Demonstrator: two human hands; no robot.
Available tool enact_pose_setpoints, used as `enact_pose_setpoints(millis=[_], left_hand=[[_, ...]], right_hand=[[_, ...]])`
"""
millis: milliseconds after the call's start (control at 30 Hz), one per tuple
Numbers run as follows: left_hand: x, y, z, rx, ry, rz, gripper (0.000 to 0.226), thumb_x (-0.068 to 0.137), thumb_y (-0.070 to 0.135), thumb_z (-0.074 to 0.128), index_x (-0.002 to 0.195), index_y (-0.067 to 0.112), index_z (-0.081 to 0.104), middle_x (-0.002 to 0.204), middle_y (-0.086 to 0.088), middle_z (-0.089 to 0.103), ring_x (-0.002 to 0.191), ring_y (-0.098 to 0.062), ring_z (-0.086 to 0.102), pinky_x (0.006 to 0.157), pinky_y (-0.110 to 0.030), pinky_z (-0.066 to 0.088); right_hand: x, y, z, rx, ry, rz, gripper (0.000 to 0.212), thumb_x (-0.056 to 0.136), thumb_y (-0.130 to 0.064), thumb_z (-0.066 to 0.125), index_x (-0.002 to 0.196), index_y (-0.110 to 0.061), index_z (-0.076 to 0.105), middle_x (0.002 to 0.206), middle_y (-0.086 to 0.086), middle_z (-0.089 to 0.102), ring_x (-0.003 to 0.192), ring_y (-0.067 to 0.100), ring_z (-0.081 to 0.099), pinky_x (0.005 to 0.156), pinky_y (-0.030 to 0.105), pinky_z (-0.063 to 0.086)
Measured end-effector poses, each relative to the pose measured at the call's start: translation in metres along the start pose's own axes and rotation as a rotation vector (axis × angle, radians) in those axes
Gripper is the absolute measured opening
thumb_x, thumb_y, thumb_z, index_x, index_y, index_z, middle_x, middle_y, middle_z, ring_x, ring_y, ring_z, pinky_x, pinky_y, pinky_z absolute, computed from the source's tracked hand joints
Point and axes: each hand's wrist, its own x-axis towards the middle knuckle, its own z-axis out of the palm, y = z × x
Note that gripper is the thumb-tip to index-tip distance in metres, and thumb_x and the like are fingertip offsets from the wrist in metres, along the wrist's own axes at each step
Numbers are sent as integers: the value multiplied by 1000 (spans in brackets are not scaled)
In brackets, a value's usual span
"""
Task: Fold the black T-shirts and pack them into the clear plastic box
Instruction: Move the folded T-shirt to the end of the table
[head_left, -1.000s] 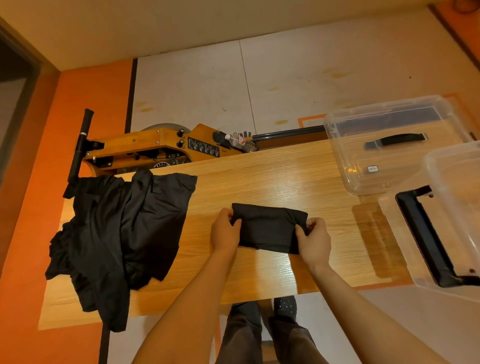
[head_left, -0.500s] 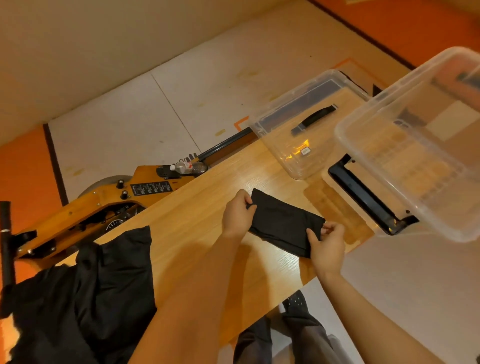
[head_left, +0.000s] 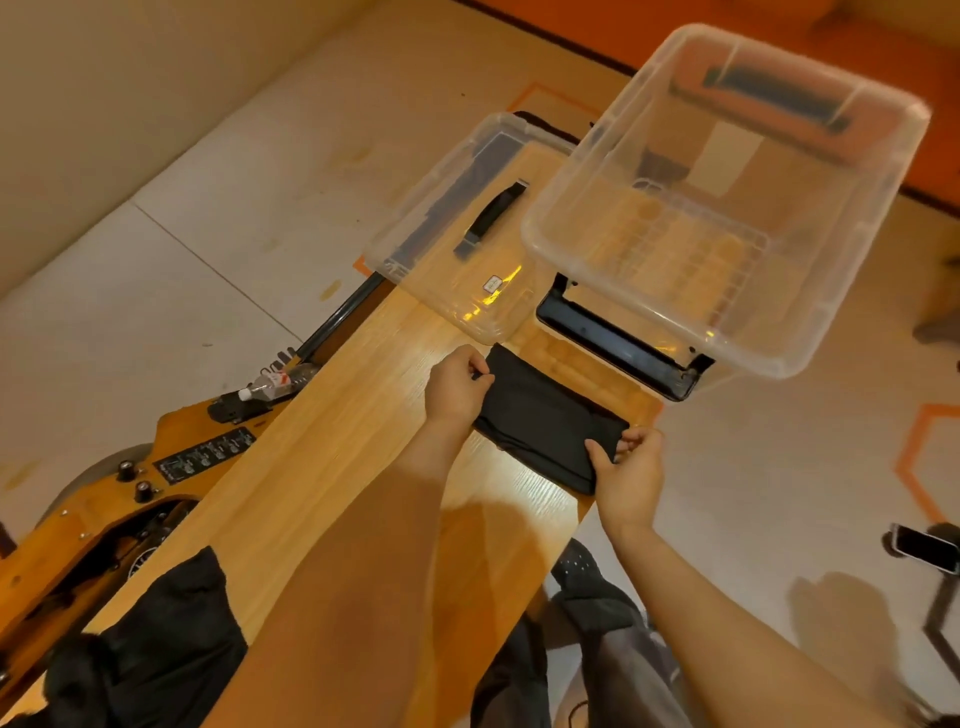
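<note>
This looks like a room at home or a small gym room, though it is hard to be sure. The floor (head_left: 218, 218) is made of big pale mats with orange parts near the walls. A long wooden desk (head_left: 332, 467) stands on it. Just beside the desk sits a wooden exercise machine (head_left: 130, 499) with black knobs and a long black rail, like a rowing machine. A small water bottle (head_left: 270, 385) lies on it. A pile of black clothes (head_left: 156, 649) rests on the near end of the desk. A clear plastic box (head_left: 727, 208) and its lid (head_left: 457, 234) sit at the far end. A phone (head_left: 924, 548) sits on a stand at the right.
</note>
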Motion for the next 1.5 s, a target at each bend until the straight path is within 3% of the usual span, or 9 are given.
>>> enact_pose_setpoints(millis=[367, 433, 567, 800, 1000, 1200, 1500], left_hand=[[5, -7, 6, 28, -42, 13, 8, 86, 12, 67, 90, 15, 62, 92, 2, 61, 85, -14, 55, 72, -26, 42], [3, -8, 4, 47, -30, 27, 10, 85, 13, 68, 94, 15, 64, 99, 0, 61, 87, -13, 54, 72, -26, 41], [-4, -12, -6, 45, 27, 30, 17, 87, 18, 69, 103, 16, 65, 113, -2, 56, 95, -13, 57, 76, -24, 43], [-29, -21, -44, -57, 181, -19, 24, 94, 23, 60, 118, 17, 59, 122, -3, 55, 103, -14, 55, 81, -24, 43], [-60, -53, -92, -76, 289, -29, 36, 95, 24, 59, 131, 19, 55, 127, -3, 56, 111, -17, 56, 85, -25, 44], [-102, -92, -136, -126, 465, -194, 41, 95, 24, 60, 134, 19, 53, 132, -5, 57, 117, -19, 55, 86, -24, 41], [-206, -152, -166, -209, 783, -540, 41, 95, 24, 58, 136, 20, 53, 135, -3, 54, 121, -17, 52, 100, -35, 44]], right_hand=[[-6, 14, 4, -68, 62, 87, 38, 84, -25, 76, 106, -14, 48, 93, 6, 57, 83, 20, 58, 67, 25, 46], [-6, 15, 0, -160, 91, 47, 40, 84, -32, 75, 110, -12, 52, 102, 6, 56, 90, 18, 56, 70, 25, 44], [-9, 11, -5, -279, 109, -146, 40, 88, -31, 71, 117, -7, 57, 111, 9, 56, 102, 23, 55, 86, 38, 51], [-24, -21, 7, -361, -68, -439, 43, 93, -26, 65, 131, -8, 56, 127, 10, 60, 120, 25, 52, 102, 39, 41], [-46, -71, 38, -376, -236, -642, 49, 95, -30, 63, 139, -12, 51, 142, 7, 53, 136, 23, 42, 114, 43, 31], [-74, -117, 76, -341, -463, -805, 47, 96, -29, 60, 139, -14, 50, 137, 5, 56, 129, 22, 48, 110, 40, 34], [-136, -133, 133, -382, -858, -1076, 43, 97, -30, 59, 136, -14, 53, 133, 4, 59, 124, 22, 52, 105, 39, 37]])
